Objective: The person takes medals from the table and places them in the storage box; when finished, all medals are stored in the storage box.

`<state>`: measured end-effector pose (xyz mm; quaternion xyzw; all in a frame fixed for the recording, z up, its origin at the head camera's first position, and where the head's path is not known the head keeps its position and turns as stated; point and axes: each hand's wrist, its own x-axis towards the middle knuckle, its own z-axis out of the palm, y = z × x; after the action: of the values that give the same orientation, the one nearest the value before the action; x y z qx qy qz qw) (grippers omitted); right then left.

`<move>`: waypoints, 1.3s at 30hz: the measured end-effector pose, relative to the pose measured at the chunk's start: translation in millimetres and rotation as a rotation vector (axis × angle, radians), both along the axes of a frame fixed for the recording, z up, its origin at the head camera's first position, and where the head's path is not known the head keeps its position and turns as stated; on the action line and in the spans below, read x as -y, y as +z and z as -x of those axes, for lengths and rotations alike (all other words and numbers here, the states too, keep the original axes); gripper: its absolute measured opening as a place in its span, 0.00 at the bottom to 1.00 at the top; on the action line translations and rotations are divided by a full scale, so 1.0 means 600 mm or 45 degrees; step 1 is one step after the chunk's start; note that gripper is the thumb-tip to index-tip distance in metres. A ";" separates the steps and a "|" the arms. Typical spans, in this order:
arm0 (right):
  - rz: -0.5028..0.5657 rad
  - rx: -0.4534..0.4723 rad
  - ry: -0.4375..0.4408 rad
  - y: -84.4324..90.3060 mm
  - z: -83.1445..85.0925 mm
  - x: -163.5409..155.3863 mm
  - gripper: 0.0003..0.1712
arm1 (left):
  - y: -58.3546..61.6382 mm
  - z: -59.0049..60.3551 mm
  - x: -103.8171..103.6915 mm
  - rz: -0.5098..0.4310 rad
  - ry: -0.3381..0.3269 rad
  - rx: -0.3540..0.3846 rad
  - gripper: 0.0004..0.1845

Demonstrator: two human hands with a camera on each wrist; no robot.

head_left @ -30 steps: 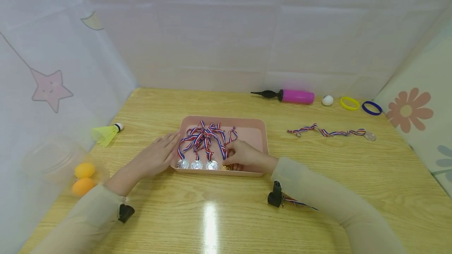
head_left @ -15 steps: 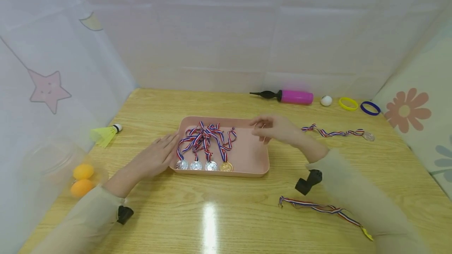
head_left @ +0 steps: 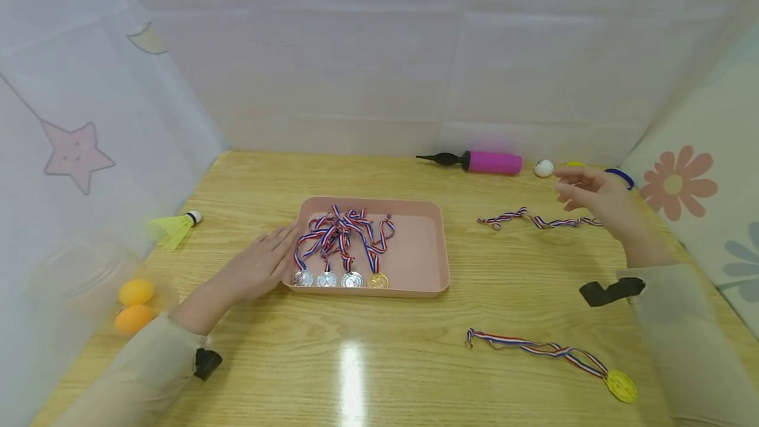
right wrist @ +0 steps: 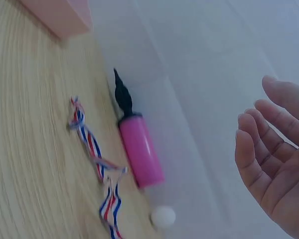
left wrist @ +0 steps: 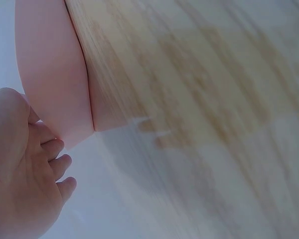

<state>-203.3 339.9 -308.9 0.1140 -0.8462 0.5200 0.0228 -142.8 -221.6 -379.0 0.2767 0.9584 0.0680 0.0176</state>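
Note:
My left hand [head_left: 257, 267] rests with extended fingers against the left rim of a pink tray [head_left: 418, 249]; the left wrist view shows the fingertips at its wall. Lying in the tray are three silver medals [head_left: 352, 280] and a gold medal [head_left: 378, 281] in a row along the near side, their striped ribbons [head_left: 340, 232] heaped behind them. My right hand [head_left: 601, 203] is in the air over the table's right side, fingers loosely bent and holding nothing. Below it stretches another striped ribbon [head_left: 504, 218], whose medal is hidden by the hand and arm.
A gold medal [head_left: 620, 386] with its ribbon lies at the front right. Along the back are a pink pump [head_left: 492, 162], a white ball [head_left: 543, 168], a partly hidden yellow band and a blue band [head_left: 622, 176]. A shuttlecock [head_left: 174, 228] and a clear jar with orange balls [head_left: 136, 291] stand left.
My right hand has let go of the gold medal in the tray and moved right and away over the far ribbon. The front-right medal has come into sight. The left hand stays put.

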 end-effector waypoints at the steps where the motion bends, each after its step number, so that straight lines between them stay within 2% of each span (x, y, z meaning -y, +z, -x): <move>1: -0.020 -0.001 -0.049 -0.007 0.002 -0.018 0.14 | 0.000 0.000 0.000 -0.002 0.002 0.000 0.26; 4: -0.115 0.043 -0.133 -0.028 0.007 -0.068 0.15 | 0.002 -0.001 0.001 -0.001 0.004 -0.003 0.26; 7: -0.163 0.102 -0.168 -0.050 0.012 -0.113 0.13 | 0.003 -0.002 0.002 0.004 0.006 -0.003 0.26; 12: -0.154 0.208 -0.226 -0.092 0.016 -0.173 0.09 | 0.003 -0.002 0.003 0.007 0.008 0.005 0.26; 13: -0.163 0.221 -0.252 -0.103 0.017 -0.184 0.10 | 0.002 -0.002 0.003 0.008 0.008 0.007 0.26; 19: -0.372 0.298 -0.356 -0.159 0.026 -0.229 0.41 | 0.001 -0.003 0.002 0.014 -0.001 0.008 0.26; 27: -0.474 0.344 -0.321 -0.173 0.023 -0.235 0.44 | 0.000 -0.001 0.002 0.006 0.003 0.014 0.26; 33: -0.646 0.255 -0.324 -0.177 0.021 -0.232 0.38 | -0.001 0.000 0.002 0.007 0.000 0.009 0.26; 39: -0.705 0.215 -0.271 -0.169 0.021 -0.227 0.33 | 0.001 0.000 0.001 0.000 0.000 0.005 0.26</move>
<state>-215.7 476.1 -410.6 -0.0169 -0.9618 0.2720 -0.0253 -142.9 -222.1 -378.5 0.2766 0.9583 0.0685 0.0193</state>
